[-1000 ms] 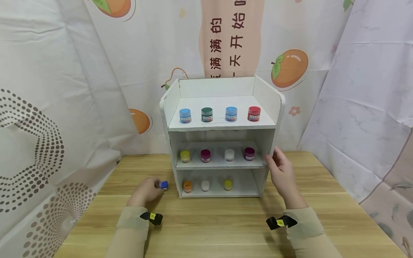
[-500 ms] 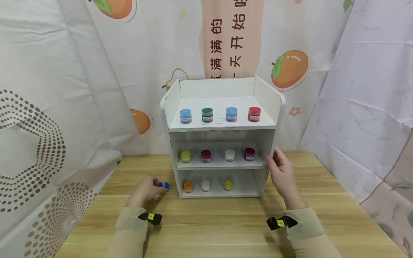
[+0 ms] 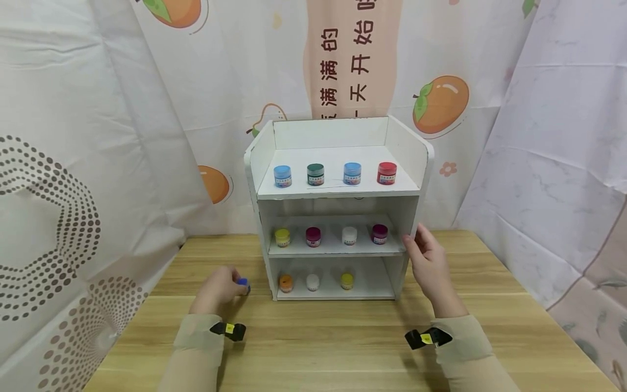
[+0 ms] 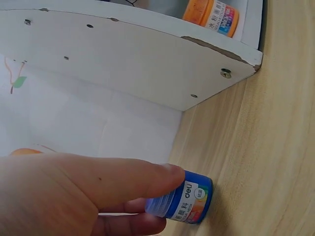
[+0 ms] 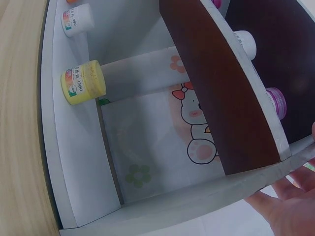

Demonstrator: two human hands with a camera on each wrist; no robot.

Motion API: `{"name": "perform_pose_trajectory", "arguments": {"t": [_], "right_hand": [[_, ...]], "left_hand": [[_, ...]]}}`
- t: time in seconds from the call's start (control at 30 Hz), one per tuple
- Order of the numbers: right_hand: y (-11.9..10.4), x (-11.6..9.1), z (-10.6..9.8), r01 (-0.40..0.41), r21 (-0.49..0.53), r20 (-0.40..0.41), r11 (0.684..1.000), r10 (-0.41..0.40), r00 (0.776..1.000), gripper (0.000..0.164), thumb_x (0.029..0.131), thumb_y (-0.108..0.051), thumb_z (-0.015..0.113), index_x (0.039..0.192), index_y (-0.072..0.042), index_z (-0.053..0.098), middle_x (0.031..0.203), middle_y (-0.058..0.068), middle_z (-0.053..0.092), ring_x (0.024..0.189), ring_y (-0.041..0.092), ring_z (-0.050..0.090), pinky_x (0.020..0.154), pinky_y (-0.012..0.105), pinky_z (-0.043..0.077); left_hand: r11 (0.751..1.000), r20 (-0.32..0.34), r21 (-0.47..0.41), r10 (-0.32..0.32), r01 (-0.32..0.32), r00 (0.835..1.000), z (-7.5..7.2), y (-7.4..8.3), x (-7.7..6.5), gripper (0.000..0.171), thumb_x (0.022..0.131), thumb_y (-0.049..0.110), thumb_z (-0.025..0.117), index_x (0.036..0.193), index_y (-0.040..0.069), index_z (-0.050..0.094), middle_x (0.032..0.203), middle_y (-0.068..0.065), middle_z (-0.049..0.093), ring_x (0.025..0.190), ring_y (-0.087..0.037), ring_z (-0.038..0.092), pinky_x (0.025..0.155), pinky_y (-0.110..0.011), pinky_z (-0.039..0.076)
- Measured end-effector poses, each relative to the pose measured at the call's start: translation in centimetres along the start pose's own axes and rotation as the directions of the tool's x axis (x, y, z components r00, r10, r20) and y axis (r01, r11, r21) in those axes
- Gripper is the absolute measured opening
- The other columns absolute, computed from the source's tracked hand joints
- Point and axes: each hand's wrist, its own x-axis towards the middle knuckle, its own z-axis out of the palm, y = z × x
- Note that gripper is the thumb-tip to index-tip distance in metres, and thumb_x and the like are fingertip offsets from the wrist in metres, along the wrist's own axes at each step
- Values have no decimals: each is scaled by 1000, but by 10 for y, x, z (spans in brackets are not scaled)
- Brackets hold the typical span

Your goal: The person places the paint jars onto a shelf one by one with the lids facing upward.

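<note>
My left hand (image 3: pixel 219 288) pinches a small blue paint jar (image 4: pixel 193 199) between thumb and fingers, left of a white three-tier shelf (image 3: pixel 338 194). In the left wrist view the jar's label shows, and its base is at or close to the wooden table. My right hand (image 3: pixel 428 267) holds the right side panel of the shelf, thumb at its front edge and fingers on the outer side. On the lowest tier stand an orange jar (image 3: pixel 286 283), a white jar (image 3: pixel 312 282) and a yellow jar (image 5: pixel 83 82).
Several jars line the top tier, among them a red jar (image 3: pixel 386 173) and a dark green jar (image 3: pixel 315 174). The middle tier carries yellow, purple and white jars, such as a white one (image 3: pixel 349 236). A printed curtain (image 3: pixel 230 136) hangs behind the wooden table (image 3: pixel 313 348).
The blue jar has turned in my left hand and shifted slightly left, with the hand tilting along. My right hand and the jars on the shelf have stayed where they were.
</note>
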Motion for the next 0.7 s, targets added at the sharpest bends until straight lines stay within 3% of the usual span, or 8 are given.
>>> {"name": "perform_pose_trajectory", "arguments": {"t": [0.17,0.27,0.4,0.57,0.7], "right_hand": [[0,0,0,-2,-1,2,1000,2,1000,41,101,-10,48,141,-2,42,127,23,53,111,34,51,83,13,45],[1,0,0,-1,-4,2,1000,1,1000,41,101,-10,48,141,-2,42,127,23,53,111,34,51,83,13,44],[2,1,0,4,10,2,1000,-4,1000,41,101,-10,49,140,-1,43,128,23,53,112,34,50,84,13,45],[2,1,0,7,7,3,1000,-7,1000,41,101,-9,49,140,-1,42,128,23,52,113,35,50,84,13,44],[2,0,0,1,4,0,1000,-1,1000,41,101,-10,49,140,-1,43,127,23,53,112,34,50,84,13,44]], "left_hand": [[1000,20,13,5,-5,1000,-1,0,0,22,84,25,73,84,7,60,79,-6,59,70,-22,53,59,-37,45],[999,30,30,34,-35,999,-2,1,1,24,88,25,67,103,6,66,95,-10,64,84,-25,57,71,-43,49],[994,49,55,96,-98,994,-2,3,0,39,90,15,64,125,0,58,114,-16,62,101,-29,56,87,-53,46],[992,63,60,108,-112,992,-1,4,1,31,87,11,65,117,1,63,102,-10,65,93,-25,58,85,-52,46],[993,51,53,98,-101,994,-3,5,-1,30,85,16,69,111,2,65,99,-8,65,90,-24,58,83,-51,47]]}}
